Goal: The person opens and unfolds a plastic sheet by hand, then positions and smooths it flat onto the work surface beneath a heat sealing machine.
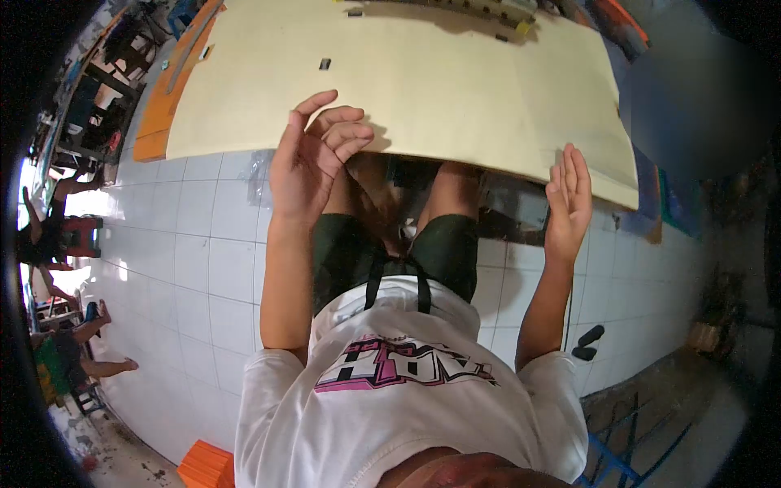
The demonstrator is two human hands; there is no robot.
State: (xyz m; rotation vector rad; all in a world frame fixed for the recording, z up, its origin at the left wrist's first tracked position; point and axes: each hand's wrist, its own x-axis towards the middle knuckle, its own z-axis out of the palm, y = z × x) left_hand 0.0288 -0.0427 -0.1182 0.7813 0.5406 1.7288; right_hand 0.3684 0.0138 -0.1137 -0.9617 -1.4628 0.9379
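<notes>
My left hand (313,154) is raised near the front edge of a cream-coloured sheet (439,89), palm turned up, fingers apart and slightly curled, with nothing in it. Further right, my right hand (570,195) is held up over the sheet's front edge, its fingers stretched out and nothing in it. A small dark piece (325,63) lies on the sheet beyond my left hand. At the sheet's far side is a long dark bar (480,10) with a yellow end.
An orange board (152,134) shows at the sheet's left end. Two people (61,195) sit far left on the tiled floor (195,268) area. Black slippers (589,336) lie at right, an orange object (205,465) at lower left, blue bars (606,459) at lower right.
</notes>
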